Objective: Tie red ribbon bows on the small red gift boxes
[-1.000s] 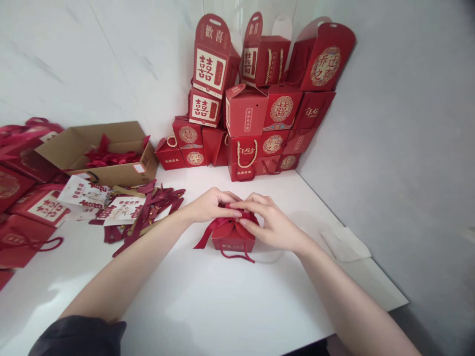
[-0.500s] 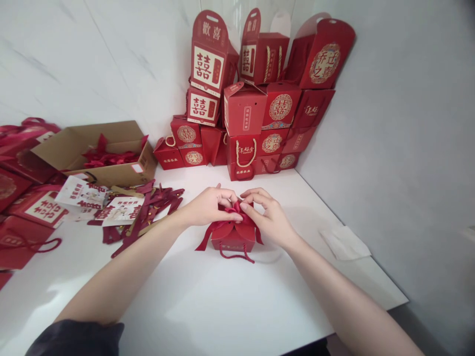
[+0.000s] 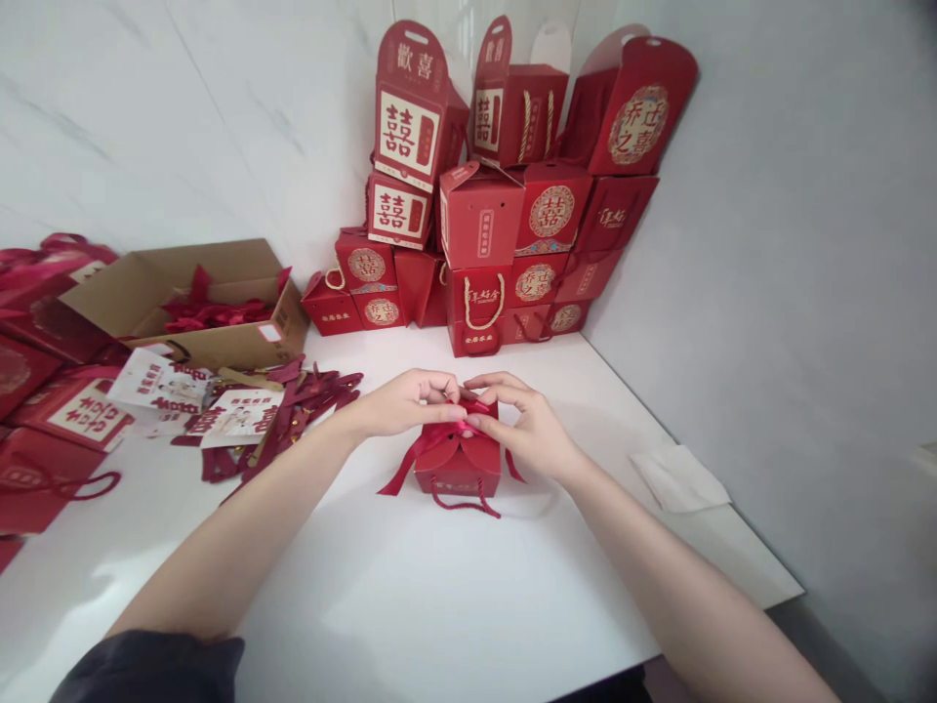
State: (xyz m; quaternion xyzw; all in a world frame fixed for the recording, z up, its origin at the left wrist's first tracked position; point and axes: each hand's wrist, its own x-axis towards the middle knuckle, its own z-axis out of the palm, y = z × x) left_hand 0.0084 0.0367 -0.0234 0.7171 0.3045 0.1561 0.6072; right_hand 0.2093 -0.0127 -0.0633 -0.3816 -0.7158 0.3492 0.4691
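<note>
A small red gift box (image 3: pixel 459 471) with a cord handle stands on the white table (image 3: pixel 410 596) in front of me. A dark red ribbon (image 3: pixel 410 457) runs across its top, one tail trailing to the lower left. My left hand (image 3: pixel 399 402) pinches the ribbon at the top of the box from the left. From the right, my right hand (image 3: pixel 527 428) pinches the same ribbon, and the fingertips of both hands meet over the lid.
A stack of red gift boxes (image 3: pixel 505 205) fills the far corner. An open cardboard carton (image 3: pixel 190 303) with red ribbons sits at the left, with loose ribbons (image 3: pixel 293 410), printed cards (image 3: pixel 241 415) and flat red bags (image 3: pixel 51 430) beside it. A white paper (image 3: pixel 677 478) lies at the right.
My fingers have shifted on the ribbon over the box top: they lifted and drew together, then lowered again. The box has stayed in place.
</note>
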